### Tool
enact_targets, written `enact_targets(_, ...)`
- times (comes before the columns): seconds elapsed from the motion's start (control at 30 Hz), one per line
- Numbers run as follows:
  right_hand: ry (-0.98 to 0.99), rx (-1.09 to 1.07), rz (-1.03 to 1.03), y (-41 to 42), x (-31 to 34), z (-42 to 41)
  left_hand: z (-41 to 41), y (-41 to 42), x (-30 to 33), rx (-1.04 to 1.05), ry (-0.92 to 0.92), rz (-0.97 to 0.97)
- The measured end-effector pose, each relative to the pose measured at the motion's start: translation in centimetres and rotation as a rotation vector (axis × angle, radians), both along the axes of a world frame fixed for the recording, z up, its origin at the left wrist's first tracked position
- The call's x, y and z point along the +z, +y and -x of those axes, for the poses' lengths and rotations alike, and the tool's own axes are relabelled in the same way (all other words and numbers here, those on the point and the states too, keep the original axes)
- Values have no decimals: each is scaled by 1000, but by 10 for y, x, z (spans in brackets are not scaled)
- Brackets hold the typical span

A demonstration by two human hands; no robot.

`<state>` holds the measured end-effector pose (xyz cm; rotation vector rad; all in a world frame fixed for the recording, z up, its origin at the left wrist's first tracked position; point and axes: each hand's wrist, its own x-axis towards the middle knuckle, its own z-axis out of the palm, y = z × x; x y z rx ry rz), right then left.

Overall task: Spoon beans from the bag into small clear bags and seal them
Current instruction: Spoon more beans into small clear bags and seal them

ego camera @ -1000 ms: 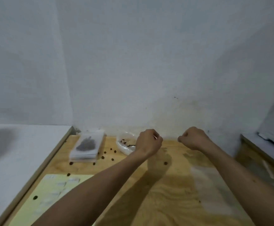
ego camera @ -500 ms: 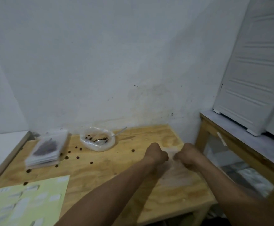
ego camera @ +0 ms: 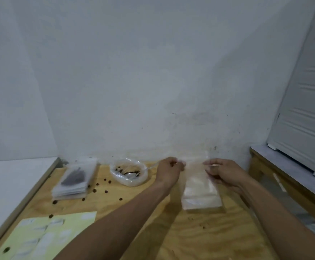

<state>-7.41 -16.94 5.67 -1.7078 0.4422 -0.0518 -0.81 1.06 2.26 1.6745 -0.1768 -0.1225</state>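
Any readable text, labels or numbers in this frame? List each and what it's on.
None can be read.
Yellow sheet: carries pale white stickers or labels, too blurred to tell whether they bear print.
Stack of small clear bags: dark contents show through, no legible label.
Clear bag held by the left hand and right hand: no print seen.
Bag of beans: no print seen.
White panelled unit: no marking visible.

Plain home corner, makeshift packing spot: scuffed whitewashed wall point(ego camera: 153, 81), bare plywood table point(ego camera: 199, 231), loose beans point(ego camera: 106, 191) scattered, white appliance point(ego camera: 306, 119) alongside
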Motion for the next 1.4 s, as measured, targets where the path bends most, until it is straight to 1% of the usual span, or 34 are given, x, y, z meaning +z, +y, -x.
enact_targets(0.07, -52, -36, 50, 8, 3, -14, -6, 12, 14, 38, -115, 80)
enact_targets(0.17, -149, -114, 257, 29, 15, -33, -13, 34, 37, 98, -325, 81)
enact_targets(0.2, -188, -129, 280, 39, 24, -37, -15, 43, 44, 127, -393, 71)
enact_targets(0.23, -227, -132, 244, 51, 33, -40, -16, 52, 51, 154, -462, 70)
enact_targets(0.3, -255, -100, 54, 74, 55, -47, -20, 71, 63, 205, -607, 53)
enact_targets(0.37, -227, -35, -80, 95, 73, -53, -28, 90, 69, 244, -769, -47)
enact_targets(0.47, -238, 61, -152, 118, 84, -68, -39, 113, 70, 291, -967, -235)
enact_targets(0.53, -235, 81, -186, 129, 85, -77, -43, 129, 67, 287, -1008, -296)
enact_targets(0.6, -236, 99, -200, 140, 84, -82, -42, 143, 65, 222, -948, -357)
enact_targets(0.67, -246, 118, -194, 148, 80, -88, -37, 152, 64, 153, -806, -417)
enact_targets(0.7, -251, 130, -183, 153, 78, -90, -32, 154, 66, 134, -716, -414)
enact_targets(0.77, -270, 150, -144, 161, 75, -93, -26, 157, 70, 118, -561, -358)
enact_targets(0.83, -301, 181, -103, 168, 71, -96, -25, 159, 74, 90, -450, -299)
enact_targets(0.93, -357, 261, -3, 174, 67, -99, -27, 161, 80, -4, -303, -144)
enact_targets(1.1, -383, 335, 135, 178, 65, -103, -31, 169, 88, -70, -180, 20)
enact_targets(1.23, -369, 367, 182, 176, 62, -107, -38, 173, 87, -65, -142, 6)
enact_targets(1.33, -350, 422, 218, 176, 59, -110, -40, 173, 83, -30, -153, -36)
enact_targets(1.4, -332, 432, 254, 175, 58, -112, -41, 173, 80, -6, -159, -30)
